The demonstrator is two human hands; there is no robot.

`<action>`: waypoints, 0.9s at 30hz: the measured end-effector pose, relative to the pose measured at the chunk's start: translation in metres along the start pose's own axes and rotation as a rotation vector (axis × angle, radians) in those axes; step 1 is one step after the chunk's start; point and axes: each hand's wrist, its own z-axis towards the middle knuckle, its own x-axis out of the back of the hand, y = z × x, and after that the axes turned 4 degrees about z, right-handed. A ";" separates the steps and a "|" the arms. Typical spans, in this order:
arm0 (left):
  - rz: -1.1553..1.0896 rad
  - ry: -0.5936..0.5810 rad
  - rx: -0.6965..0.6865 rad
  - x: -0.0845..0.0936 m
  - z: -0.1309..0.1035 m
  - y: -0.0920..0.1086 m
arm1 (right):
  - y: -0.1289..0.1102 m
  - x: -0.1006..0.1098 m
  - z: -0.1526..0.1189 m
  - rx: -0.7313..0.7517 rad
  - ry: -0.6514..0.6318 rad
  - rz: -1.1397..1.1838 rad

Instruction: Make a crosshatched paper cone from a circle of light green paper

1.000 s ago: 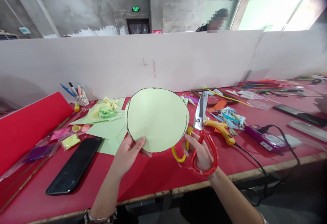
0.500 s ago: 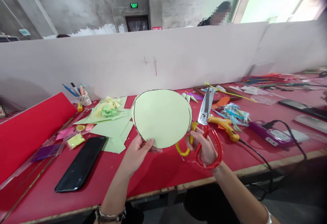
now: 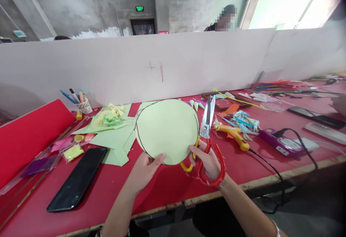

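Red worktop [image 3: 109,183]; left fingers [image 3: 159,158] clamped on green paper disc [image 3: 167,128], right fingers [image 3: 195,150] closed round scissors [image 3: 205,130] right of disc; best pinched lightly, blades [image 3: 208,116] clear

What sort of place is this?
Probably a handicraft workshop: metal scissors with red and yellow handles are in use above a red tabletop, where a yellow glue gun and loose light-green paper sheets lie.

Phone [image 3: 77,179] on table [image 3: 94,199] left of paper disc [image 3: 167,131], glue gun [image 3: 234,134] right, partition [image 3: 121,73] behind
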 end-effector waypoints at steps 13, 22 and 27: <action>0.180 0.227 -0.111 0.049 0.006 -0.009 | 0.004 0.011 0.001 -0.007 0.025 0.047; -0.034 0.233 -0.052 0.049 0.005 -0.012 | 0.005 0.010 0.000 -0.031 -0.039 0.131; -0.036 0.302 -0.085 0.051 0.006 -0.006 | 0.000 0.008 -0.001 -0.079 -0.124 0.232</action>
